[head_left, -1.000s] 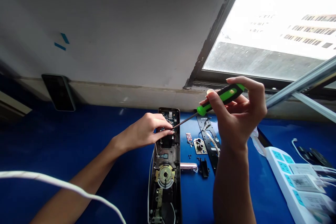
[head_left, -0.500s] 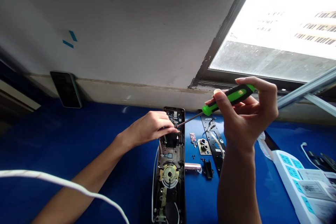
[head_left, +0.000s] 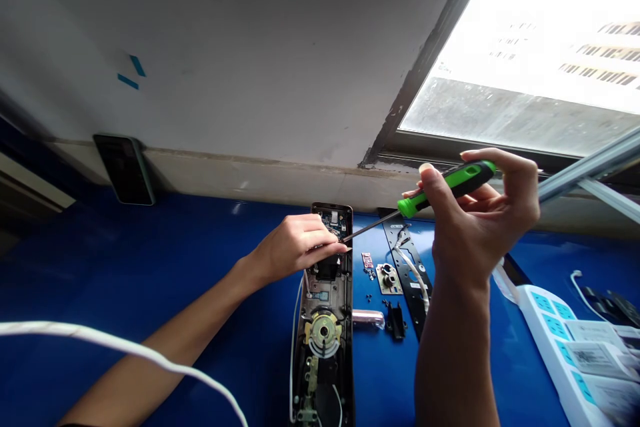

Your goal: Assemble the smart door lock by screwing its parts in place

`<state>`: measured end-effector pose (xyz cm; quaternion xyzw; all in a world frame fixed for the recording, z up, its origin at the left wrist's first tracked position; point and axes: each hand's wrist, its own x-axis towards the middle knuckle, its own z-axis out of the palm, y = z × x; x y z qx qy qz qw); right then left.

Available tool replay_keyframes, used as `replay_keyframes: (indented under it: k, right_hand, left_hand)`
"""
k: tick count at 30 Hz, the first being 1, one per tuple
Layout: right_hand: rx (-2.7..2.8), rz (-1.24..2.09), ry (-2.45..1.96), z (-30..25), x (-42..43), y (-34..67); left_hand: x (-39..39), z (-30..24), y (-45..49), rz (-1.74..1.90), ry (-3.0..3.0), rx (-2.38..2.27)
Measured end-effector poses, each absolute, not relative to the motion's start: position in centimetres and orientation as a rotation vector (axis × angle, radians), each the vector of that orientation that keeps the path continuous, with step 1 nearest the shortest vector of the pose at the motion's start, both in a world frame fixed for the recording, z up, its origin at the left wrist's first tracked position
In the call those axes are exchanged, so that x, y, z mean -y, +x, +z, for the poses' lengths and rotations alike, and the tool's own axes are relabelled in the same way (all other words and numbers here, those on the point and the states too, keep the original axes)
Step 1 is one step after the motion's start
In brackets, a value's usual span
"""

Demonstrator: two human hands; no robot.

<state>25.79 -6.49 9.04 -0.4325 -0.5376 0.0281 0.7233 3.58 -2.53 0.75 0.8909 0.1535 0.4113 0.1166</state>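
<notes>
A green and black screwdriver (head_left: 453, 187) is gripped in my right hand (head_left: 483, 220), its shaft slanting down to the left. The tip reaches the upper part of an opened door lock housing (head_left: 324, 333), close to a circuit board (head_left: 337, 221). My left hand (head_left: 305, 240) lies across that upper part, fingers pressed together beside the screwdriver tip. What those fingers pinch, if anything, is hidden. Further down the housing is a round metal mechanism (head_left: 324, 332). A thin white wire (head_left: 293, 353) runs along its left side.
Right of the housing lie a black plate (head_left: 411, 273) with cables, a small red board (head_left: 367, 260), a square metal part (head_left: 389, 278), a black bracket (head_left: 397, 321) and loose screws. A white power strip (head_left: 547, 340) is at right; a phone-like device (head_left: 125, 170) leans on the wall.
My right hand and the screwdriver have shifted slightly right, the tip moving a little right too. My left fingers have also slid a little to the right across the housing.
</notes>
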Motion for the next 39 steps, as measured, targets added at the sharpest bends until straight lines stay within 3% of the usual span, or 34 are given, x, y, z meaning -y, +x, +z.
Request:
replay_keyframes:
  k: [13, 28, 39]
  right_hand:
    - [1.421, 0.354, -0.922, 8.7, 6.8, 27.2]
    - [1.614, 0.128, -0.772, 8.7, 7.8, 26.9]
    - [1.72, 0.083, -0.772, 7.8, 7.8, 26.5]
  left_hand:
    - [2.7, 0.6, 3.7, 1.326, 2.703, -0.586]
    - [2.1, 1.9, 2.4, 1.059, 2.411, -1.025]
    - [1.8, 0.5, 2.9, 0.822, 2.228, -0.977]
